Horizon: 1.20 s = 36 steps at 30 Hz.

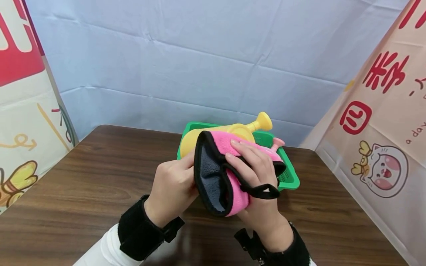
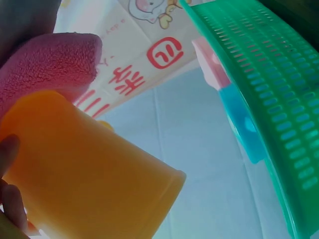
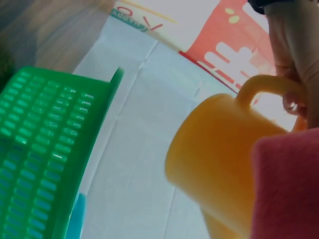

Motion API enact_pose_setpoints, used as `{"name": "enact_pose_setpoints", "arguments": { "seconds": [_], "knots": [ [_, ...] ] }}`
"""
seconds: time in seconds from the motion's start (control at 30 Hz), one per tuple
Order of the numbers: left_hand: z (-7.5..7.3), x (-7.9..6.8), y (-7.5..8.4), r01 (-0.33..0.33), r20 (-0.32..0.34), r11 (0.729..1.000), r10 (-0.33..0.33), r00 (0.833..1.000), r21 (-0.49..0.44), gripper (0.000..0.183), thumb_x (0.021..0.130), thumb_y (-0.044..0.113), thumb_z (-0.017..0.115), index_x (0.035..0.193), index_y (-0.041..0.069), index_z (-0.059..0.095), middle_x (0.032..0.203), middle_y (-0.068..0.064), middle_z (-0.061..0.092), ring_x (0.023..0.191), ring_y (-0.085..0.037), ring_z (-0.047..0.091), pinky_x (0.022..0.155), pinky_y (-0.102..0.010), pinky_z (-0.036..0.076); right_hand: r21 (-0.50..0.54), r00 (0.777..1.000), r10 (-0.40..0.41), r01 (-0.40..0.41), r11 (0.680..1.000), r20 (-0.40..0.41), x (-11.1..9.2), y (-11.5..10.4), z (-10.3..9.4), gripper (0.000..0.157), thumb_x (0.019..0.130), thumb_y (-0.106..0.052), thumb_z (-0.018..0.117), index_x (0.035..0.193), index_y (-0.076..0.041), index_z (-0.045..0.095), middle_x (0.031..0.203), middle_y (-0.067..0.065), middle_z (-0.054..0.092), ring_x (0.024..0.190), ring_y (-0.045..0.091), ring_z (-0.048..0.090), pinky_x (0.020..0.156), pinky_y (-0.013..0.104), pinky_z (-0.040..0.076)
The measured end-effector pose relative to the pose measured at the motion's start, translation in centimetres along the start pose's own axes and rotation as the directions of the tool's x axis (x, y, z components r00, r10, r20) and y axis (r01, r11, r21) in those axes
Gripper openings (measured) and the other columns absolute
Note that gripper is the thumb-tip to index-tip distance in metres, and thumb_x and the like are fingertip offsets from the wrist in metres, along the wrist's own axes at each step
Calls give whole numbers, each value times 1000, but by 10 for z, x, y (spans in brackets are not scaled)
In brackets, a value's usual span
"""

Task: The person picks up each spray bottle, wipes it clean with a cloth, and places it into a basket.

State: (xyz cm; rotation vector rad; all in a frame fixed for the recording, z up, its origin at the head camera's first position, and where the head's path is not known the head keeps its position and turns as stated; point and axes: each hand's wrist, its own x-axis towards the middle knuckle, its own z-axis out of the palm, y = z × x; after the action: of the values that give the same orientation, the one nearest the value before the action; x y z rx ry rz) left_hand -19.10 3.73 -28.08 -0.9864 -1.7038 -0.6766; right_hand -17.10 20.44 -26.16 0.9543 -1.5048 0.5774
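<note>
A yellow toy watering can (image 1: 189, 143) is held up over a green basket, its spout pointing to the right. My left hand (image 1: 174, 184) grips the can's handle (image 3: 264, 83), as the right wrist view shows. In my right hand (image 1: 256, 170) is a pink cloth (image 1: 240, 202) with black trim, a grey underside and a black hanging loop. The fingers curl over the cloth, which lies against the can and covers part of it in the head view. Seen from the left wrist, the can's smooth wide base faces outward.
The green slotted basket (image 1: 290, 179) stands on the brown wooden table (image 1: 110, 177) behind the hands. A pink piece (image 1: 278, 143) sticks up at its right side, and a blue piece (image 2: 241, 122) shows at its rim. Printed sheets hang left and right, with a pale blue backdrop behind.
</note>
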Motion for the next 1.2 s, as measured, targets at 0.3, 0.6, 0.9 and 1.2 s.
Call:
{"name": "enact_pose_setpoints", "arguments": {
  "seconds": [0.3, 0.6, 0.9, 1.2],
  "knots": [
    [1, 3, 4, 143, -47, 963, -158, 986, -228, 42, 70, 22, 79, 57, 9, 42, 93, -21, 70, 92, -26, 65, 39, -24, 42, 243, 941, 231, -171, 955, -246, -1, 20, -2, 53, 83, -28, 69, 105, 17, 53, 109, 24, 59, 105, 35, 54, 98, 39, 37],
    [-10, 10, 12, 563, 184, 548, -595, 782, -618, 21, 78, 1, 71, 98, 2, 68, 64, -9, 56, 60, -16, 57, 53, -23, 51, 221, 880, 405, -356, 908, -250, -4, 30, -8, 51, 86, -26, 66, 111, 16, 50, 116, 24, 54, 110, 36, 48, 94, 31, 45],
    [-17, 12, 13, 638, 244, 480, -650, 720, -602, 15, 90, 10, 60, 78, 3, 54, 55, -11, 46, 49, -19, 48, 43, -27, 40, 50, 921, 315, -312, 949, -230, -8, 40, -10, 52, 85, -33, 65, 109, 12, 54, 113, 29, 54, 107, 37, 51, 94, 31, 46],
    [-15, 11, 14, 632, 331, 476, -571, 751, -611, 17, 93, 11, 57, 79, 4, 55, 53, -9, 48, 48, -19, 50, 41, -27, 41, -222, 903, 245, -335, 916, -352, 0, 43, -21, 32, 78, -2, 72, 106, 6, 58, 110, 23, 59, 103, 33, 52, 87, 43, 47]
  ]
}}
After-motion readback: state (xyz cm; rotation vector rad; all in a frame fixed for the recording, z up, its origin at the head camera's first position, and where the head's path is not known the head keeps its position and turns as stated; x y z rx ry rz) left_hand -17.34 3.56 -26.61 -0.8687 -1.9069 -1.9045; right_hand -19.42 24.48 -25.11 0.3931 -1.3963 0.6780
